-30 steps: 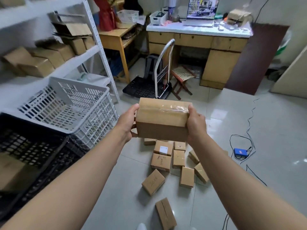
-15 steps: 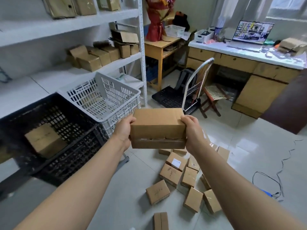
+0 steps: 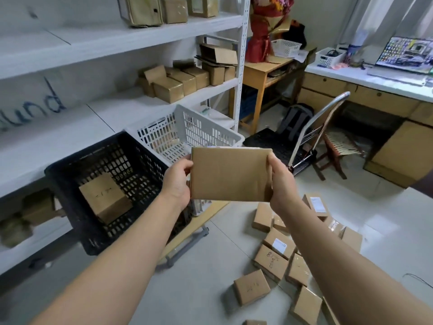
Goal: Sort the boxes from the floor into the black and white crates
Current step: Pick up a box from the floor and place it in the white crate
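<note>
I hold a brown cardboard box (image 3: 230, 174) in mid-air with both hands, my left hand (image 3: 176, 181) on its left end and my right hand (image 3: 280, 184) on its right end. The box hangs in front of the white crate (image 3: 187, 127), just right of the black crate (image 3: 77, 170). One brown box (image 3: 104, 198) lies inside the black crate. I see nothing inside the white crate, though the held box hides part of it. Several small brown boxes (image 3: 269, 260) lie scattered on the floor at the lower right.
White shelving (image 3: 241, 66) with more cardboard boxes stands behind the crates on the left. A folding hand trolley (image 3: 311, 137), a small stool (image 3: 337, 146), a wooden desk (image 3: 264, 73) and a long desk with a laptop (image 3: 407, 55) fill the back. A cable lies at the floor's right edge.
The view has swung left and closer to the crates. The held box has tipped so its broad face turns toward me, and it now sits in front of the white crate.
</note>
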The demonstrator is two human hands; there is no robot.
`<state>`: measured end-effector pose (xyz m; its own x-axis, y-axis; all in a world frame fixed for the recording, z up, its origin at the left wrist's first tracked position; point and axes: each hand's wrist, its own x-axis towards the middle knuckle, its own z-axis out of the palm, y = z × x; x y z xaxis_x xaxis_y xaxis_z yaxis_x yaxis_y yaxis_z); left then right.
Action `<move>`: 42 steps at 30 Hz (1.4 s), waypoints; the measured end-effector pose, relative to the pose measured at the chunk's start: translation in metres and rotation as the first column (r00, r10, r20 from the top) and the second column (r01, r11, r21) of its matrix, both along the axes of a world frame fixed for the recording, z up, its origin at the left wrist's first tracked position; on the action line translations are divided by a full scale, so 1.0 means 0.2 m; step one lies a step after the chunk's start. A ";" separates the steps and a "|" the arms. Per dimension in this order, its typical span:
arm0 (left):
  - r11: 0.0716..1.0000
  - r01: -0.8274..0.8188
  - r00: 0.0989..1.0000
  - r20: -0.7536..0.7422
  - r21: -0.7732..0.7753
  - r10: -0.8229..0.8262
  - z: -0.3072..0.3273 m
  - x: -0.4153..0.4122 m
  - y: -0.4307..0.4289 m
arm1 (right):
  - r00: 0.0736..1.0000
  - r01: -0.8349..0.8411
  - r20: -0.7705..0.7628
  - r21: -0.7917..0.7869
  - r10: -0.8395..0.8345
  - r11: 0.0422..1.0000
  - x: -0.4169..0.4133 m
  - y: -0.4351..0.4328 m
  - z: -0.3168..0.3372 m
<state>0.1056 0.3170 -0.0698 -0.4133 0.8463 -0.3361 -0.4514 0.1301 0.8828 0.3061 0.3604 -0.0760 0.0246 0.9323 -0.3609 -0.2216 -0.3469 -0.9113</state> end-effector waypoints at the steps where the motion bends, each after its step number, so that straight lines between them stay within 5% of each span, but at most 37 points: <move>1: 1.000 -0.009 1.000 0.028 -0.010 0.009 0.01 -0.09 0.02 | 1.000 -0.011 -0.016 -0.010 0.011 1.000 -0.09 0.02 0.00; 13: 0.990 -0.117 0.988 0.110 0.075 0.108 0.01 -0.71 0.29 | 0.983 -0.181 -0.004 0.174 0.185 0.968 -0.71 0.19 0.02; 18: 0.991 -0.123 0.992 0.021 0.046 0.122 0.01 -0.79 0.42 | 0.985 -0.172 0.017 0.185 0.172 0.968 -0.80 0.38 0.01; 26: 0.997 0.042 0.946 -0.319 -0.071 -0.062 0.05 -0.98 0.81 | 0.973 -0.217 0.094 0.038 0.212 0.975 -0.92 0.87 -0.05; 36: 0.993 -0.079 0.991 -0.111 -0.090 0.069 -0.05 -1.02 1.21 | 0.951 -0.294 0.090 -0.036 0.297 0.955 -0.99 1.31 -0.12; 42: 0.979 -0.087 0.977 -0.208 -0.183 0.048 -0.21 -1.07 1.31 | 0.957 -0.253 0.105 -0.155 0.270 0.955 -1.06 1.45 -0.23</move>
<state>-0.1083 0.5796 -0.1111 -0.5429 0.7427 -0.3921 -0.2800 0.2801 0.9182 0.0934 0.6500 -0.1219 -0.1607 0.8532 -0.4962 0.0052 -0.5020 -0.8648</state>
